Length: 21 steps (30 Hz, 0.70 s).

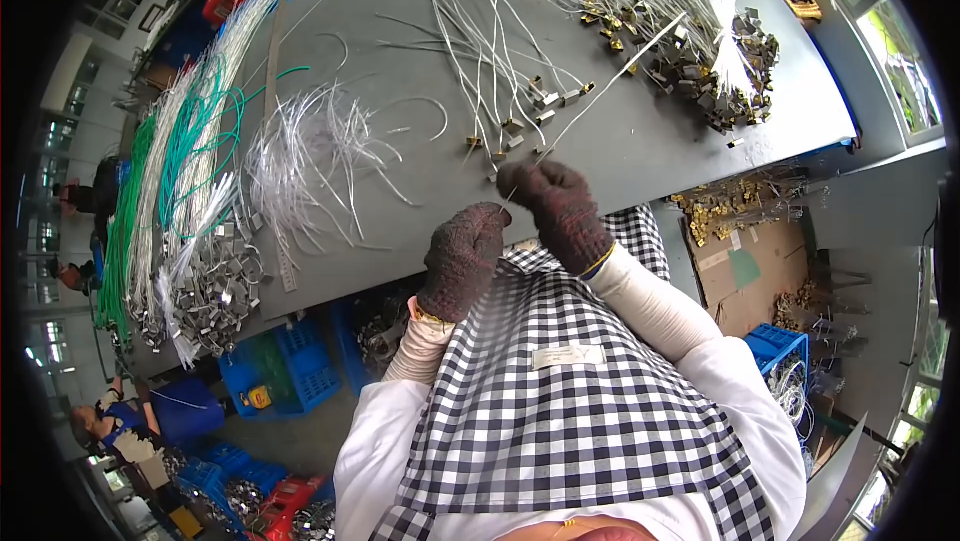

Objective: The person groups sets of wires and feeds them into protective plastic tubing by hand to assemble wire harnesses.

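Observation:
Both of my hands wear dark, reddish-black work gloves and are close together at the near edge of the grey table. My left hand [465, 253] has its fingers closed, and a thin wire runs from it to my right hand [560, 211], which is also closed. A pale wire [612, 83] stretches from the right hand up and away to the far right. Just beyond the hands lies a loose group of grey wires [490, 61] with small silver and brass-coloured metal blocks [514, 127] at their near ends. The fingertips are partly hidden.
A big pile of wires with metal blocks [715, 81] covers the table's far right. Clear strands [320, 156], a metal ruler [272, 71] and green and white wire bundles [190, 151] lie to the left. Blue crates [280, 371] stand below; another person [115, 421] is at lower left.

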Tool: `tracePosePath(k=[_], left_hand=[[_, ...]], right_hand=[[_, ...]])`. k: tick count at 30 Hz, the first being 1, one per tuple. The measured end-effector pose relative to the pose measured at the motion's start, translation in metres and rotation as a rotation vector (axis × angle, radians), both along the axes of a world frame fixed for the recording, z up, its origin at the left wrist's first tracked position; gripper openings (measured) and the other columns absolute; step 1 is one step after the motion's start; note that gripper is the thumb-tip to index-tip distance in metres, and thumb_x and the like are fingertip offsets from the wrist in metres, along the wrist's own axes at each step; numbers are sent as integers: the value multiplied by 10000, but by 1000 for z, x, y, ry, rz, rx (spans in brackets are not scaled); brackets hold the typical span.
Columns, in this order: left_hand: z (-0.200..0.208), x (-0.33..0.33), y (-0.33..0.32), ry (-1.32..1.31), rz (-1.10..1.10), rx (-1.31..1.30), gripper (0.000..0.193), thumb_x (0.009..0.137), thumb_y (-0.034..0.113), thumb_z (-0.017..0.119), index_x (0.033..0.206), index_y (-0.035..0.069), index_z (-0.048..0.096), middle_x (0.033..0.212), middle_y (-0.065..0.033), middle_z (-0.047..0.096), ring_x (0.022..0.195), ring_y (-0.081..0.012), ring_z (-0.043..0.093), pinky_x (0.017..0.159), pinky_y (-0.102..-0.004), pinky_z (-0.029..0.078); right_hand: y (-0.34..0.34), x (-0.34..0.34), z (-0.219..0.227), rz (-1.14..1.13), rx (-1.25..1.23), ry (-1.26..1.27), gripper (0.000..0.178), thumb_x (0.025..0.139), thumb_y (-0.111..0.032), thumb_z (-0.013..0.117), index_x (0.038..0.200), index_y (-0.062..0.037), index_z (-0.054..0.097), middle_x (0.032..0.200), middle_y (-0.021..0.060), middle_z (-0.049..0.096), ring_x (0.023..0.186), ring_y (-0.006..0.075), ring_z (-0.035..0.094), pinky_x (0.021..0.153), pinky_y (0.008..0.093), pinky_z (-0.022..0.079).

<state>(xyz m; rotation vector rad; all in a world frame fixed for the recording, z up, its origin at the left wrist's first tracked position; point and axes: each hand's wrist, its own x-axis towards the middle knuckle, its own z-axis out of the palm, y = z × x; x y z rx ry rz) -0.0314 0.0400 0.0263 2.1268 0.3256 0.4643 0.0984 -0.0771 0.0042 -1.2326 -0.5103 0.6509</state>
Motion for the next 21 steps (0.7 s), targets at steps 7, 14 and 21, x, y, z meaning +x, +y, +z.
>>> tracePosePath(k=[7, 14, 21], left_hand=[[-6, 6, 9, 126, 8, -590, 207, 979, 182, 551, 969, 8, 663, 658, 4, 535, 548, -81, 475, 518, -237, 391], [17, 7, 7, 261, -3, -804, 280, 980, 200, 521, 1019, -29, 678, 614, -3, 542, 501, -74, 463, 482, -240, 357], [1, 8, 0, 156, 1, -887, 315, 968, 189, 574, 1186, -23, 659, 648, 6, 546, 527, -73, 473, 490, -250, 364]], right_hand=[[-7, 15, 7, 126, -76, -243, 333, 967, -269, 638, 1125, 19, 691, 1006, 80, 709, 948, 154, 652, 896, 303, 513], [-10, 46, 19, 56, -111, -222, 377, 988, -297, 635, 1146, 43, 683, 1061, 126, 727, 1011, 202, 683, 944, 344, 532], [-9, 28, 18, 98, -415, -134, 312, 994, -274, 617, 1144, -17, 709, 1080, 103, 717, 1022, 192, 670, 928, 322, 529]])
